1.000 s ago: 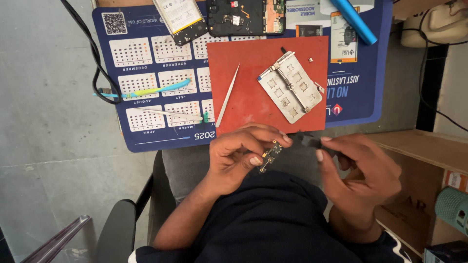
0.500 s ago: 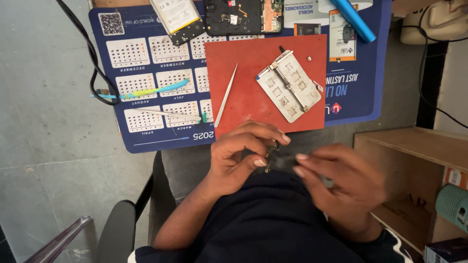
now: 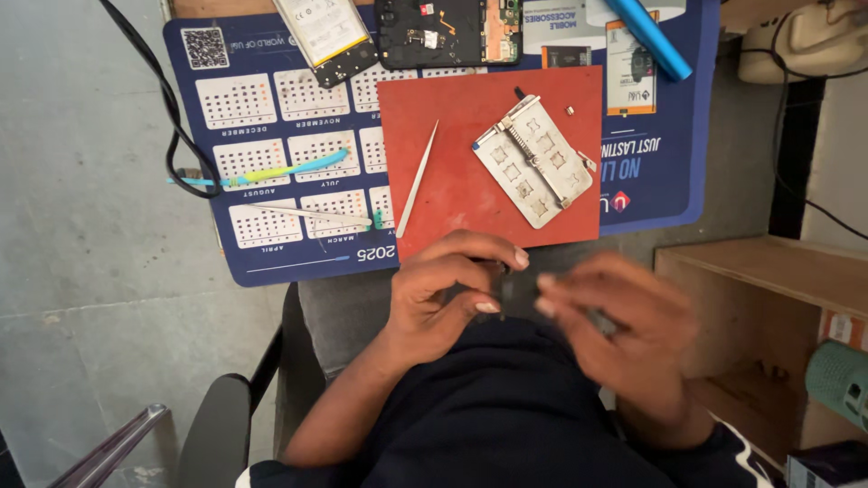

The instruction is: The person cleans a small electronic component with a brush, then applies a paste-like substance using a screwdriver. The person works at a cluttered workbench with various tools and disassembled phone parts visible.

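Your left hand (image 3: pixel 443 294) pinches a small dark part (image 3: pixel 504 282) between thumb and forefinger, fingers narrow, held over your lap just off the near edge of the counter (image 3: pixel 90 181). Your right hand (image 3: pixel 624 334) is blurred beside it; whether its fingers grip anything cannot be told.

Risk: the part is tiny and held above dark cloth, not above the counter. A slip of the pinch would likely drop it into the folds of clothing or to the floor, where it would be hard to find. Contact from the blurred right hand could knock it loose.

Materials: a matte red mat (image 3: pixel 461 172), rectangular and smooth, lies on a glossy blue printed mat (image 3: pixel 271 136) at the counter's near edge. On the red mat rest a perforated grey metal clamp plate (image 3: pixel 533 163) with a central rail and a slim pale pointed tweezer (image 3: pixel 418 181). An opened phone body (image 3: pixel 448 32) showing dark circuitry lies at the far edge, beside a cylindrical blue tool (image 3: pixel 651 36).
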